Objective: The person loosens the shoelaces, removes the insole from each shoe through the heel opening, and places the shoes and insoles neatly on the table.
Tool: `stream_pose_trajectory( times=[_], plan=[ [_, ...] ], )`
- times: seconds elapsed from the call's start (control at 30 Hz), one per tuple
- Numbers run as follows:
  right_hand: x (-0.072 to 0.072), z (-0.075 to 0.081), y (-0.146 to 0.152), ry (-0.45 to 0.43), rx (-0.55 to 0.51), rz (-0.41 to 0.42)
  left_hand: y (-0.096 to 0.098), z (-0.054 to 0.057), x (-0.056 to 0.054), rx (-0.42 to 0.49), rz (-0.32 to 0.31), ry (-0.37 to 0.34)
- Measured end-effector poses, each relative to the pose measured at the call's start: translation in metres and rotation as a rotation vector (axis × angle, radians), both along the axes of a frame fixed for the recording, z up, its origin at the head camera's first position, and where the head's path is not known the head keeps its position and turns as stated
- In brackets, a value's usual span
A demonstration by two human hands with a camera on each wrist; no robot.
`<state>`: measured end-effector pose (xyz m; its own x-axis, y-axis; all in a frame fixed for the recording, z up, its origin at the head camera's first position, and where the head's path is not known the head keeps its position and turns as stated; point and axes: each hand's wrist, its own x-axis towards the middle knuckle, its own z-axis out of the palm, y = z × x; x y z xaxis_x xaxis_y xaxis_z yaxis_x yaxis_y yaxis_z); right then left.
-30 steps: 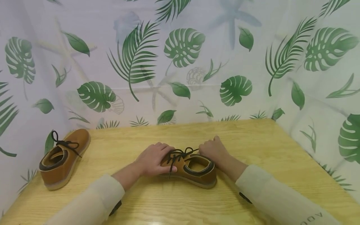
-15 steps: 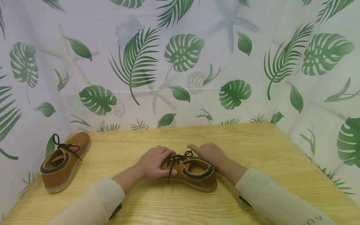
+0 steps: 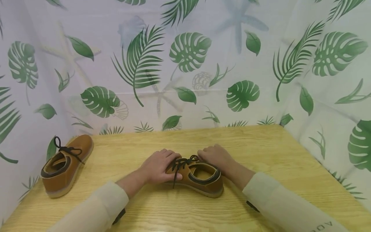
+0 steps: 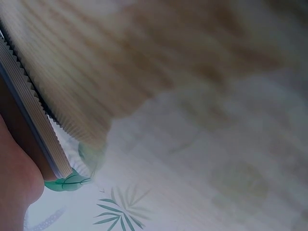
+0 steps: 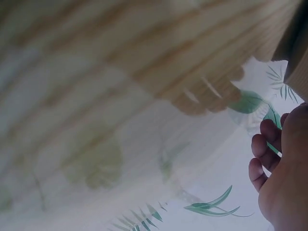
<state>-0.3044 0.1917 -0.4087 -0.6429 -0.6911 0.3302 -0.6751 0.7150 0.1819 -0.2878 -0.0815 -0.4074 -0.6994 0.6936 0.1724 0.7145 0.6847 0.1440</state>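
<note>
A brown lace-up shoe [image 3: 213, 187] stands on the wooden table, its dark-rimmed opening towards the right. My left hand [image 3: 159, 166] grips its toe end, the thumb along the near side and the fingers over the top. At the knot of the black shoelace [image 3: 183, 162], my right hand [image 3: 214, 156] pinches a loop, though its fingertips are partly hidden. In the left wrist view the shoe's ribbed sole [image 4: 36, 106] shows beside the hand [image 4: 17, 178]. Curled fingers [image 5: 260, 147] appear in the right wrist view.
A matching brown shoe [image 3: 68, 167], its lace tied in a bow, stands at the table's left edge. The wooden table [image 3: 246, 138] meets a leaf-printed cloth [image 3: 185, 74] at the back and sides.
The right hand has let go of the lace it pulled to the right, extended its index finger towards the knot, then closed its fingers at the loop. The left hand keeps its hold.
</note>
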Motion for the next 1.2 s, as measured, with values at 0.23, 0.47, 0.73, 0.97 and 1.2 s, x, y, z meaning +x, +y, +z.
stream_pose_trajectory(
  times=[0.23, 0.47, 0.73, 0.97, 1.2],
  plan=[
    [-0.0023, -0.0027, -0.0004, 0.006, 0.046, -0.029, 0.0001, -0.0012, -0.0007, -0.012, 0.012, 0.0],
    [-0.0008, -0.0025, -0.0006, 0.154, 0.024, -0.008, -0.0001, 0.0001, 0.0006, -0.002, 0.011, -0.005],
    [0.004, 0.0036, -0.0031, 0.08, 0.056, -0.092, 0.0, 0.0017, 0.0013, 0.007, 0.001, 0.005],
    [0.0053, 0.005, -0.0032, 0.063, 0.08, -0.124, 0.0006, 0.0023, 0.0006, -0.003, 0.001, 0.015],
    [0.0047, 0.0033, -0.0043, -0.028, 0.105, -0.179, 0.0008, 0.0015, 0.0012, -0.005, 0.002, 0.007]
  ],
)
